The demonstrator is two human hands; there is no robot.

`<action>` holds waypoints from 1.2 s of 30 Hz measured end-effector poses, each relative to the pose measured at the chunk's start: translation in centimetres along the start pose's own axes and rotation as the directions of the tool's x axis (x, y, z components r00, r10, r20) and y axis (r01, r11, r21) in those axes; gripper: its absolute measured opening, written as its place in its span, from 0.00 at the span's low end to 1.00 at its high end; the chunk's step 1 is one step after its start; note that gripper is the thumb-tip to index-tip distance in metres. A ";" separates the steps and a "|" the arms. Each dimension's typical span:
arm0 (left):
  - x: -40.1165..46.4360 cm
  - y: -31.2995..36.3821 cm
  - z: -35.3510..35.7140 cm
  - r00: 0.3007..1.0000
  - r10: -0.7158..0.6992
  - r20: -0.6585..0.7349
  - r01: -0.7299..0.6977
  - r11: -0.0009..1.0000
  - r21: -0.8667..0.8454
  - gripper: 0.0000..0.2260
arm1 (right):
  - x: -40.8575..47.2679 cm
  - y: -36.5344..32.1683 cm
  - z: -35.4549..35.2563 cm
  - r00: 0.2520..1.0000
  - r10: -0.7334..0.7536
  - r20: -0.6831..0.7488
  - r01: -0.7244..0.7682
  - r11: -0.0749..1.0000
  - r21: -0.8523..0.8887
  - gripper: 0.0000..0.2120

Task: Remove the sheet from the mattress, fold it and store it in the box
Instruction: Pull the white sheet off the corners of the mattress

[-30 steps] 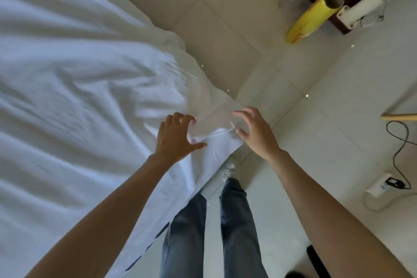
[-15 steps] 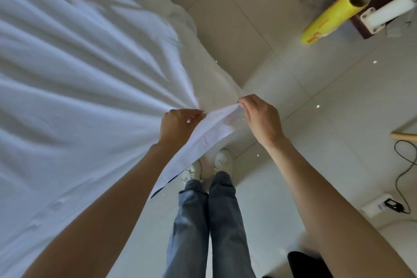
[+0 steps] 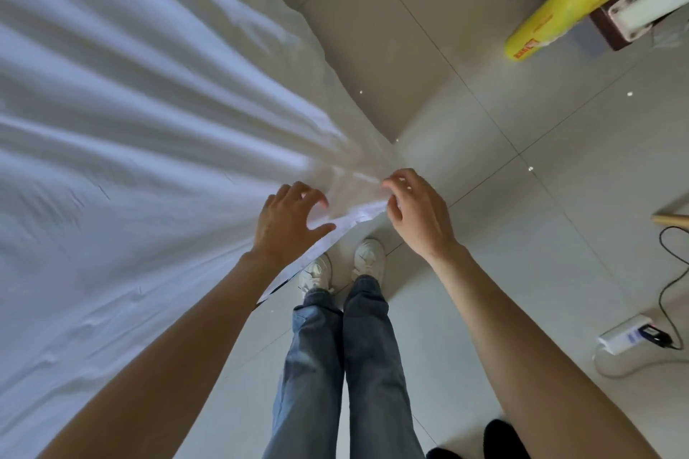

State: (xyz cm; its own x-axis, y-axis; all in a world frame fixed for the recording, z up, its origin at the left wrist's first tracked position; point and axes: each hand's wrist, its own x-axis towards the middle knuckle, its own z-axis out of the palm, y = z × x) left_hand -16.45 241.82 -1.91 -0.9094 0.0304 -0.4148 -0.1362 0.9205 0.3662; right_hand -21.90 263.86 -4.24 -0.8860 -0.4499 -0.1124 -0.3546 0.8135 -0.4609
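The white sheet (image 3: 130, 160) covers the mattress on the left, drawn into long taut folds that run toward its near corner. That corner is lifted off the mattress just above my shoes. My right hand (image 3: 417, 212) pinches the corner's edge between thumb and fingers. My left hand (image 3: 287, 220) lies on the sheet just left of the corner, with fingers spread and thumb out, gripping nothing. The mattress itself is hidden under the sheet.
Pale tiled floor (image 3: 484, 160) lies to the right of the bed. A yellow roll (image 3: 559, 7) leans by a white pipe (image 3: 656, 4) and dark furniture at the top right. A power strip (image 3: 626, 337) with a black cable (image 3: 667, 272) sits at the right.
Both hands took hold of the sheet's corner and pulled it up off the mattress toward me. The sheet has stretched into taut folds. My left hand has since opened.
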 end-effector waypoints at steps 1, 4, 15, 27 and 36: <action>-0.4 -0.4 0.1 1.000 -0.021 0.009 0.021 1.000 0.007 0.11 | 0.2 -0.5 0.4 0.999 -0.038 0.013 0.038 0.999 -0.008 0.08; -0.9 -0.8 0.4 0.994 -0.113 -0.007 0.112 0.989 -0.094 0.05 | 1.1 -1.5 1.3 0.996 -0.058 0.071 0.062 0.997 -0.051 0.14; -0.2 -0.6 -0.3 0.979 -0.156 -0.130 0.104 0.935 -0.340 0.10 | 4.2 -2.0 -0.6 0.977 -0.132 0.164 0.147 0.986 -0.082 0.02; 10.0 -2.8 -19.5 0.880 -0.475 -0.031 0.424 0.812 -0.400 0.11 | 22.6 -6.8 -16.6 0.944 -0.195 0.265 0.250 0.949 -0.192 0.07; 18.5 -1.8 -25.8 0.607 -0.790 -0.086 0.557 0.500 -0.663 0.11 | 39.4 -5.5 -21.7 0.850 -0.377 0.367 0.458 0.874 -0.163 0.10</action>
State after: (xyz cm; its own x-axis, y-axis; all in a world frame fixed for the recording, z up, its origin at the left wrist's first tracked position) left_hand -43.19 230.68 11.27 -0.4781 -0.7423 -0.4695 -0.8352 0.2188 0.5046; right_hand -61.31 249.63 13.00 -0.5102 -0.8245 -0.2446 -0.7641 0.5651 -0.3112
